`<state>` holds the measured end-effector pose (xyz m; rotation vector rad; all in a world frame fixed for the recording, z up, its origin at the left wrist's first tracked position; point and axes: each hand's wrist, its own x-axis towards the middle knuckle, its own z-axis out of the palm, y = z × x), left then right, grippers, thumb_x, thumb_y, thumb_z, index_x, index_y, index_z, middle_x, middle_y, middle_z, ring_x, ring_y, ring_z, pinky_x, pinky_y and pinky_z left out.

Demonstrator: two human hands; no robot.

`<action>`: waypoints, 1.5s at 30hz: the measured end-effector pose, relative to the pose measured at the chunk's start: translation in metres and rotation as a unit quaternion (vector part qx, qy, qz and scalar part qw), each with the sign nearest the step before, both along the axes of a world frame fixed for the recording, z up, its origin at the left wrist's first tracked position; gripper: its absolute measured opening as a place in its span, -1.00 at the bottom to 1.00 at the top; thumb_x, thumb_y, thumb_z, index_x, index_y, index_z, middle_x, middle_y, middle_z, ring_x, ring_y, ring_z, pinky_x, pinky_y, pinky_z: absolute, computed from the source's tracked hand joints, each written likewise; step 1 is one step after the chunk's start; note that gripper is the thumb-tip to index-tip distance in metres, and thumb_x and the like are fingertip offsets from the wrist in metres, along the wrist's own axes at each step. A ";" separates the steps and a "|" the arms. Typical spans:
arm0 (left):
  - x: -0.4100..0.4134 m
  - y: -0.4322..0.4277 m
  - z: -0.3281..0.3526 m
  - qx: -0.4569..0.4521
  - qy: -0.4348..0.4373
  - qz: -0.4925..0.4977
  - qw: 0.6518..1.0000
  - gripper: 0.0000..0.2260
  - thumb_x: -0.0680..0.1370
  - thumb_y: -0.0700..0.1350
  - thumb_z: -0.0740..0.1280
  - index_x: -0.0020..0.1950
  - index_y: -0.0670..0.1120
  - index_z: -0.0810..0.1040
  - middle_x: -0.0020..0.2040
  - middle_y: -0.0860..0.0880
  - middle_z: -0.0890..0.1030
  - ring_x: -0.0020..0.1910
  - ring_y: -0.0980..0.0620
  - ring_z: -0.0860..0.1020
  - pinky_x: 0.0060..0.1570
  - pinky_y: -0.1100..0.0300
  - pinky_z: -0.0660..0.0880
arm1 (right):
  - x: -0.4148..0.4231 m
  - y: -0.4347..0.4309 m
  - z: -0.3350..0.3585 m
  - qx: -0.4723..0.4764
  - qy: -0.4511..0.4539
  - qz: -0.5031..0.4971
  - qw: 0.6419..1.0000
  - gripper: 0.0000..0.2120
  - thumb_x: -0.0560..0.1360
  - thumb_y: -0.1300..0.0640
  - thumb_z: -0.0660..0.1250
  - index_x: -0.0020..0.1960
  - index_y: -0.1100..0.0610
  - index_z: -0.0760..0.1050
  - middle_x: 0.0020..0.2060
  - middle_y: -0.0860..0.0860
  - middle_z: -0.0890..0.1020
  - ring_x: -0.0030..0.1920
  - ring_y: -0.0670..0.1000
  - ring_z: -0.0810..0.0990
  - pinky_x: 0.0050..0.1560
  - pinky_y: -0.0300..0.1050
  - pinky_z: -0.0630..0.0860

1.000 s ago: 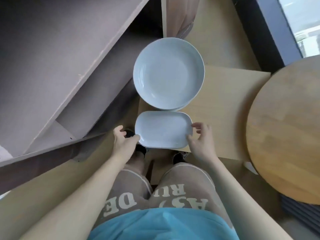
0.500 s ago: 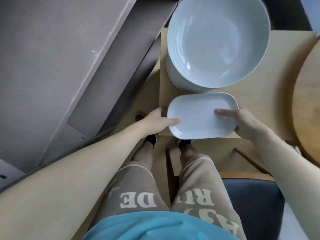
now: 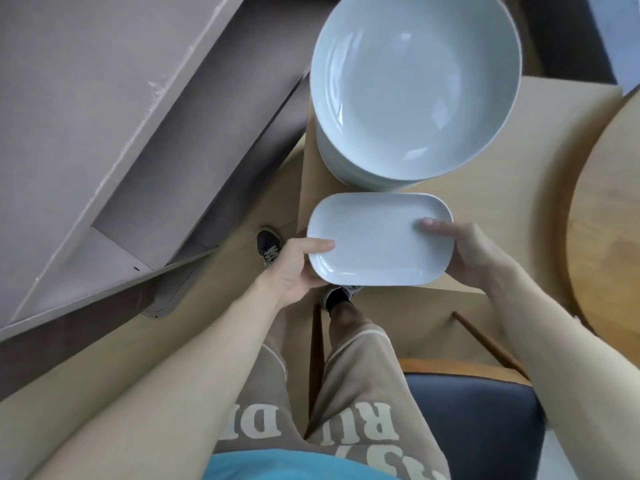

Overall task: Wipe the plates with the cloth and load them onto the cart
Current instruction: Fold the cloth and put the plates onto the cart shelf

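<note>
Plain white rectangular plate (image 3: 377, 239) at centre frame, pale blue-white round plates (image 3: 415, 84) at upper centre, light wood board (image 3: 512, 188), beige trousers (image 3: 360, 386) with cream lettering, turquoise shirt (image 3: 294, 467), navy chair seat (image 3: 481, 427) lower right

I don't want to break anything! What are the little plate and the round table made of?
Plate: probably glazed ceramic, since it is white, smooth and shiny with highlights. Round table: looks like wood, with a light brown grain and a slight sheen; whether it is solid or veneer is unclear.
</note>
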<state>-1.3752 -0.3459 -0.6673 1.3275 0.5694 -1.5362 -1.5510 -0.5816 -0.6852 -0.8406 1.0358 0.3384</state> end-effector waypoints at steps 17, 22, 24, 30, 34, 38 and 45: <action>0.008 0.017 0.081 -0.023 -0.008 -0.001 1.000 -0.67 0.49 -0.23 0.32 0.26 -0.08 0.58 0.17 -0.18 0.64 0.37 -0.31 0.49 0.34 -0.36 0.42 | -0.021 0.059 0.069 -0.019 -0.034 -0.077 0.996 -0.41 0.37 0.03 0.56 0.38 -0.02 0.53 0.24 0.15 0.66 0.25 0.30 0.62 0.29 0.47 0.49; 0.020 0.018 0.155 0.006 -0.061 -0.051 0.997 -0.49 0.39 -0.09 0.40 0.35 -0.09 0.50 0.20 -0.20 0.62 0.31 -0.25 0.54 0.26 -0.26 0.53 | -0.015 0.073 0.120 -0.010 -0.042 -0.083 0.996 -0.38 0.32 -0.03 0.59 0.36 -0.05 0.52 0.21 0.12 0.68 0.20 0.28 0.66 0.07 0.23 0.66; 0.027 0.021 0.181 0.007 -0.090 -0.058 0.994 -0.41 0.34 -0.05 0.42 0.38 -0.08 0.49 0.25 -0.23 0.60 0.28 -0.24 0.56 0.26 -0.23 0.55 | -0.009 0.078 0.138 0.007 -0.058 -0.087 0.994 -0.29 0.29 -0.07 0.63 0.39 -0.07 0.49 0.25 0.15 0.66 0.20 0.30 0.66 0.14 0.32 0.62; 0.059 0.039 0.238 -0.037 -0.170 -0.006 0.985 -0.56 0.37 -0.09 0.37 0.26 -0.06 0.62 0.21 -0.21 0.66 0.14 -0.19 0.63 0.28 -0.28 0.48 | 0.041 0.077 0.190 -0.005 -0.169 -0.040 0.985 -0.32 0.39 -0.10 0.58 0.45 -0.10 0.45 0.35 0.10 0.60 0.30 0.27 0.61 0.24 0.35 0.56; 0.092 0.051 0.252 -0.027 -0.203 0.037 0.978 -0.52 0.37 -0.05 0.40 0.27 -0.15 0.63 0.21 -0.20 0.67 0.23 -0.25 0.61 0.25 -0.21 0.52 | 0.087 0.083 0.216 -0.050 -0.202 -0.032 0.978 -0.42 0.45 -0.07 0.52 0.44 -0.15 0.45 0.34 0.02 0.61 0.31 0.15 0.62 0.16 0.18 0.63; 0.130 0.059 0.255 -0.018 -0.232 0.058 0.971 -0.57 0.38 -0.04 0.40 0.22 -0.13 0.64 0.19 -0.20 0.68 0.22 -0.28 0.62 0.14 -0.15 0.57 | 0.129 0.101 0.223 -0.061 -0.172 -0.048 0.982 -0.40 0.41 -0.09 0.53 0.41 -0.18 0.44 0.27 -0.06 0.64 0.22 0.07 0.67 0.11 0.29 0.65; 0.189 0.082 0.248 0.003 -0.284 0.069 0.956 -0.40 0.40 -0.01 0.38 0.44 -0.14 0.49 0.30 -0.21 0.62 0.28 -0.27 0.58 0.18 -0.20 0.53 | 0.206 0.134 0.219 -0.065 -0.139 -0.043 0.987 -0.60 0.57 0.03 0.43 0.38 -0.14 0.45 0.22 -0.05 0.66 0.21 0.09 0.67 0.07 0.40 0.64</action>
